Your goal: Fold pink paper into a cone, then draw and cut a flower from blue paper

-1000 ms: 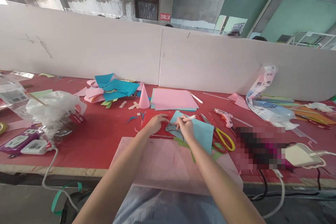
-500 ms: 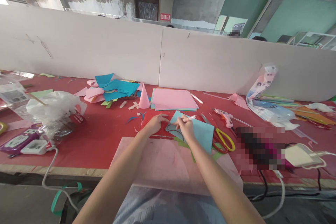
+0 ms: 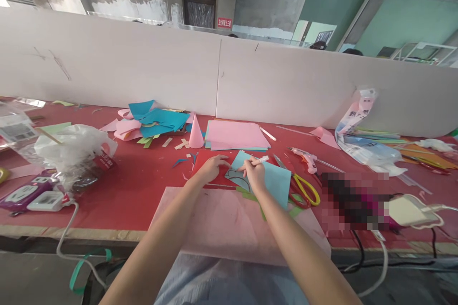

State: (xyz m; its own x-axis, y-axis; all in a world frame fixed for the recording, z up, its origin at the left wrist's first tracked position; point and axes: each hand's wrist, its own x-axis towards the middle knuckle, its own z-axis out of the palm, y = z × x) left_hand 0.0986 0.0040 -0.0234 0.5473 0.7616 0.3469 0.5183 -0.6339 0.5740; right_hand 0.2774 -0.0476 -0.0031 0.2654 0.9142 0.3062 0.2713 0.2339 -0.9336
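Note:
A light blue sheet of paper (image 3: 277,183) lies at an angle in front of me, with dark curved lines drawn on its left part. My right hand (image 3: 253,171) is closed round a white marker (image 3: 264,158) and rests over the drawn lines; the marker's tip is hidden by the fingers. At the sheet's left edge is my left hand (image 3: 214,167), fingers stretched out over a red sheet (image 3: 200,159) and reaching the blue paper's edge. Yellow-handled scissors (image 3: 306,189) lie against the blue sheet's right side. Green paper scraps (image 3: 246,194) stick out beneath it.
Behind the hands are a pink cone (image 3: 195,133), a stack of coloured sheets (image 3: 236,134) and a white pen (image 3: 268,133). A pink glue gun (image 3: 304,158) lies to the right. Blue and pink scraps (image 3: 157,121) and a plastic bag (image 3: 73,150) are left. A white partition (image 3: 161,71) stands behind.
My right hand has shifted slightly to the right with the marker, and more of the dark drawn line shows. My left hand stays in place.

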